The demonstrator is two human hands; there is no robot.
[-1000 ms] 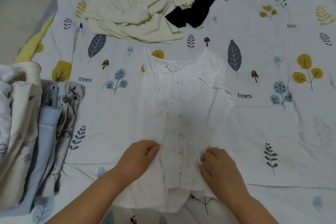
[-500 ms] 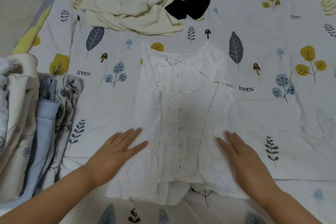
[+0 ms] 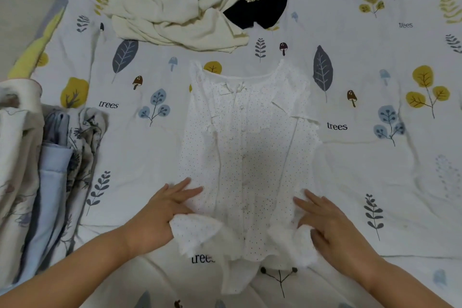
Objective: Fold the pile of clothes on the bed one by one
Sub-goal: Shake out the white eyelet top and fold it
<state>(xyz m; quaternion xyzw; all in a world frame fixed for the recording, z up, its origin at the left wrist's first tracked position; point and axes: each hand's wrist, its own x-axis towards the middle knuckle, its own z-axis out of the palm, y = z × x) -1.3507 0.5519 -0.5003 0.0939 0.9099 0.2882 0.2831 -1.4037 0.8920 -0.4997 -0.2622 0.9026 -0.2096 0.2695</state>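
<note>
At the far left a stack of folded clothes point(image 3: 37, 170) sat at the bed's edge, apart from our work. Our left hand point(image 3: 160, 217) had pinched the lower left corner of the white dotted blouse point(image 3: 250, 157), fingers on top and the hem turned up against the palm. The blouse itself lay spread in the middle of the leaf-printed sheet point(image 3: 375, 182), neckline away from us, side panels already turned in toward the button line. Beyond it, toward the head of the bed, the unfolded pile point(image 3: 180, 2) of cream cloth with a dark garment point(image 3: 270, 2) beside it waited. Our right hand point(image 3: 335, 227) gripped the lower right corner, the fabric bunched under its fingers.

We judged the step in hand to be lifting the hem to fold the bottom up toward the neckline. To do it well, both corners needed to rise together and level, so the side folds would not slide open, and the hem should land square below the collar before we smoothed it flat.
</note>
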